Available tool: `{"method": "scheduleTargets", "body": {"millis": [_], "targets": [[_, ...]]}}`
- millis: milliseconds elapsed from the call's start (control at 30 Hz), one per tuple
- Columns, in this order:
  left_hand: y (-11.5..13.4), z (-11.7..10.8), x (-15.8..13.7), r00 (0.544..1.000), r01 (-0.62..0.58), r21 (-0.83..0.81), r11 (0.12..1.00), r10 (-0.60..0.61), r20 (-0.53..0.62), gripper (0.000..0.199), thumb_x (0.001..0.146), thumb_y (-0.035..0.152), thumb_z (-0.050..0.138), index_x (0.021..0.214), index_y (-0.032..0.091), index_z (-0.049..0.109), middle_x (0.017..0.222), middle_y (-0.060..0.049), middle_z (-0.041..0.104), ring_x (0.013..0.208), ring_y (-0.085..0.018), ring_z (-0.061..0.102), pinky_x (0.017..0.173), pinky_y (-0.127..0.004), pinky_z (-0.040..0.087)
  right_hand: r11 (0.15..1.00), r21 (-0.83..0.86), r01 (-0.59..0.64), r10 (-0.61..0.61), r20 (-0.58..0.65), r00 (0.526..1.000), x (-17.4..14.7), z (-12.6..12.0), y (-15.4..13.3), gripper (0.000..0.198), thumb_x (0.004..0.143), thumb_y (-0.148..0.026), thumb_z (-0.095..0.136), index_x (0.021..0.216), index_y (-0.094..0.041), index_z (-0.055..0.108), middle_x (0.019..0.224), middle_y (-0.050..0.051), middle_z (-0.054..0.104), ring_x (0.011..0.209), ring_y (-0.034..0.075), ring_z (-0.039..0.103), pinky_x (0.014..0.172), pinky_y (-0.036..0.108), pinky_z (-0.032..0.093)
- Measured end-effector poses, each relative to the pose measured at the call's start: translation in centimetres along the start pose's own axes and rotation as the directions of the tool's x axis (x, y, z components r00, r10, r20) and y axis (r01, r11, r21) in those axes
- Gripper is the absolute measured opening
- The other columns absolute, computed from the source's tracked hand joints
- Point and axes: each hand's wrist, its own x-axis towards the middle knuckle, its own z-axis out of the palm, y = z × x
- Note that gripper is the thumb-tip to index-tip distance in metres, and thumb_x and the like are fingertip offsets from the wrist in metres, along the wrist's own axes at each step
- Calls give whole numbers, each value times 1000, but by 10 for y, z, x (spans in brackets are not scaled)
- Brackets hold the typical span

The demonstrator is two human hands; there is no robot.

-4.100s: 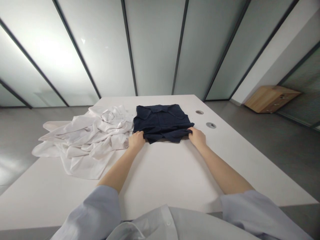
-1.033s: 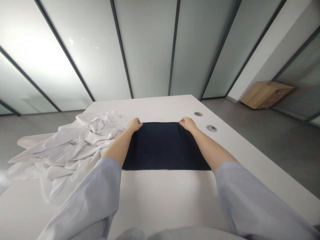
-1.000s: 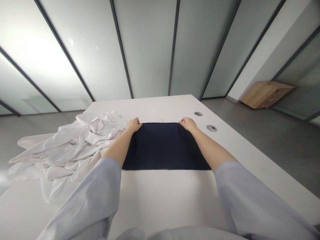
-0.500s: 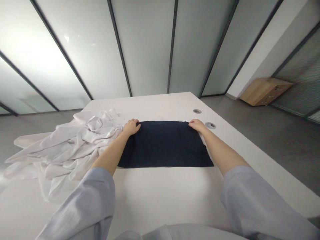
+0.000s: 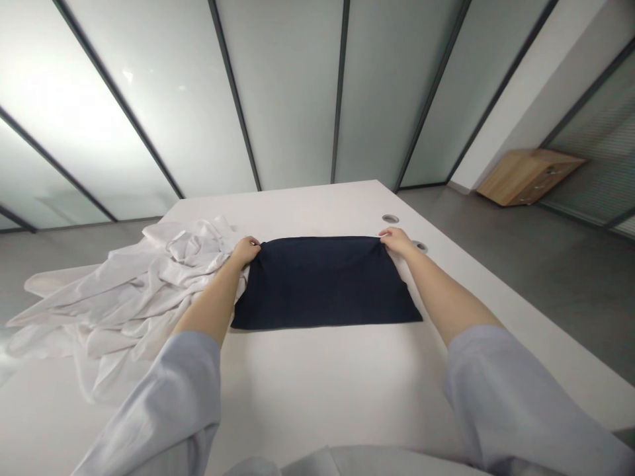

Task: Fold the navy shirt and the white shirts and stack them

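A dark navy piece of folded cloth (image 5: 325,284) lies spread as a wide rectangle on the white table. My left hand (image 5: 247,250) pinches its far left corner, with the thumb and fingers closed on the fabric. At the far right corner, my right hand (image 5: 394,239) grips the cloth between thumb and fingers. Small creases run inward from both gripped corners, while the near edge lies straight on the table. Whether the cloth is a garment I cannot tell.
A heap of crumpled white fabric (image 5: 149,284) covers the left of the white table (image 5: 327,396), touching my left forearm. Two round cable holes, one at the back right (image 5: 390,219), are set in the tabletop. A wooden cabinet (image 5: 530,177) stands on the floor beyond, by frosted glass panels.
My hands have moved apart, the left one to the left and the right one slightly right and up. The cloth's far edge is now stretched wider between them.
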Motion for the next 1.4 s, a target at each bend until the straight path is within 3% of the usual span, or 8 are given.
{"method": "scheduleTargets", "body": {"millis": [100,200,433,600,933,1100,1267,1400], "targets": [[4,-3,-4,983,57,1,998,-56,-175,36,79,15,47,113,15,58,92,-9,71,91,-23,66,80,-32,50,1000,14,21,-18,-219,975,-1,4,-5,36,78,-22,53,111,-16,63,100,10,67,94,24,63,86,33,47],[14,-5,-16,950,-55,63,996,72,-302,35,83,20,46,115,14,57,105,-12,67,104,-23,62,92,-33,47,986,-48,163,-169,-331,928,-13,12,-18,40,83,-30,51,118,-14,59,114,14,63,109,27,57,96,39,43],[48,33,-75,875,-485,220,846,465,138,58,86,49,50,132,13,52,134,-15,56,126,-27,50,108,-36,35,831,-278,483,-467,125,875,-92,60,-63,52,90,-50,48,132,-20,53,139,14,51,129,33,44,108,50,33],[48,60,-89,924,-381,310,871,352,148,71,90,62,36,147,20,36,157,-13,30,144,-33,24,115,-48,22,823,-410,393,-324,229,918,-125,94,-72,75,91,-69,28,149,-23,34,158,16,25,142,42,20,109,67,16],[57,59,-72,995,-75,360,930,48,85,84,87,71,22,152,19,30,160,-17,17,145,-45,11,109,-70,14,802,-430,415,-343,238,909,-93,84,-68,75,91,-69,29,150,-24,34,156,15,29,143,40,21,112,62,17],[53,59,-87,961,-260,348,901,206,184,82,87,73,21,153,23,25,160,-14,17,146,-42,12,109,-70,12,753,-424,504,-428,267,863,-74,81,-68,70,93,-64,34,149,-22,35,155,14,32,143,36,25,113,57,20],[46,60,-126,852,-523,327,787,472,227,82,87,73,27,153,24,27,160,-11,23,147,-32,17,118,-53,10,691,-410,595,-507,312,804,-51,78,-67,70,92,-62,39,147,-18,39,155,15,33,143,33,26,115,50,22],[49,61,-150,853,-522,332,786,472,223,84,83,78,29,151,27,31,160,-10,22,146,-34,19,116,-57,14,693,-436,574,-529,234,816,-43,80,-70,74,88,-64,47,143,-16,45,150,16,41,141,35,29,114,51,22]]}}
